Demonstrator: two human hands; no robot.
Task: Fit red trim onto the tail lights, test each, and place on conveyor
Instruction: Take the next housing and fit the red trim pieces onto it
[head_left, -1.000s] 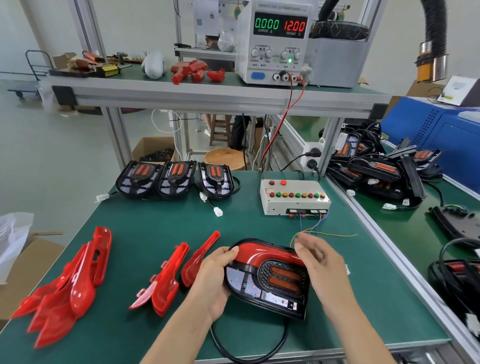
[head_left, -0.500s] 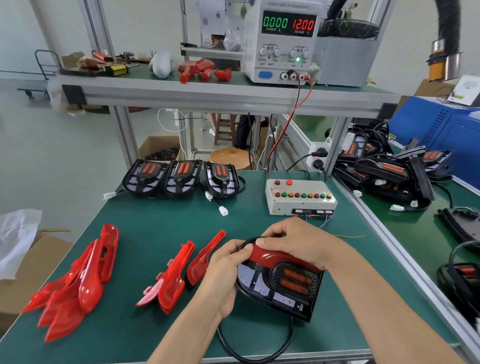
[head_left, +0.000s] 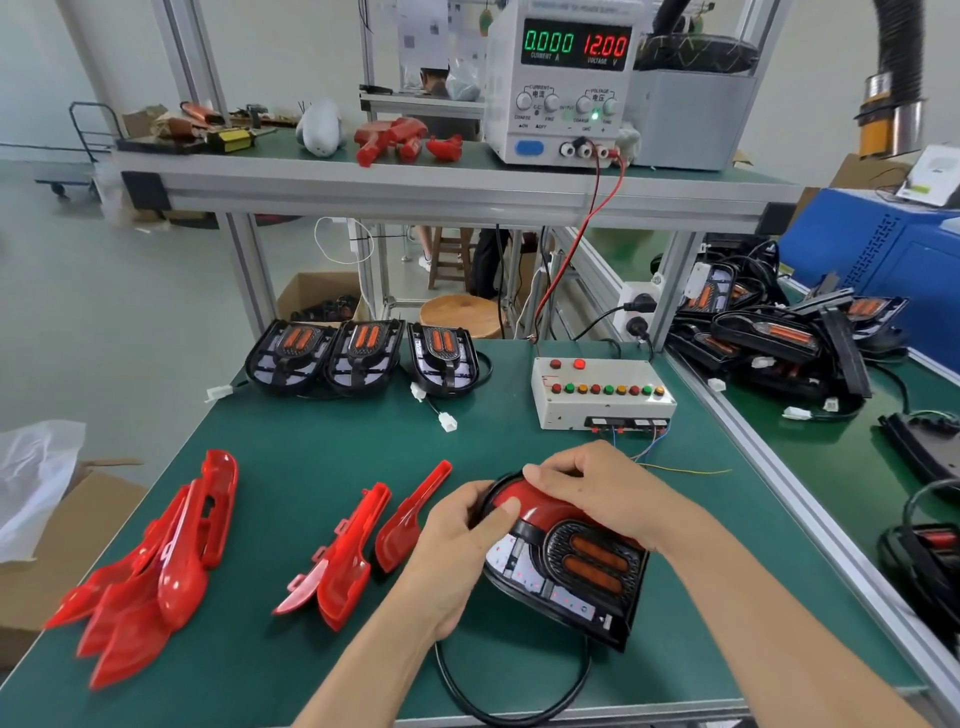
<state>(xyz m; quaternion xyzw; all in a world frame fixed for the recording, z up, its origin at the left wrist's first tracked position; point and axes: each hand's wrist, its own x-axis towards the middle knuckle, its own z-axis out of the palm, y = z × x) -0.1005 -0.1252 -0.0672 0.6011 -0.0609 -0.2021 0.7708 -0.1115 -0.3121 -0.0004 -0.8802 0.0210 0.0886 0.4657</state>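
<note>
The power supply (head_left: 566, 83) on the upper shelf showed green digits "0.000" over the label "CURRENT A"; to their right, red digits read "12.00" over "VOLTAGE V". Below the display, small print by its knobs read "CURRENT", "VOLTAGE", "COARSE" and "FINE". Other labels were too blurred to read.

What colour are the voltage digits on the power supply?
Red, reading 12.00, on the power supply; head view.

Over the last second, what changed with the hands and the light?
The right hand left the loose wires and came down on the red trim, fingers curled over its top edge. The left hand kept its grip on the tail light, thumb on the trim. The spare trims and test box stayed put.
</note>
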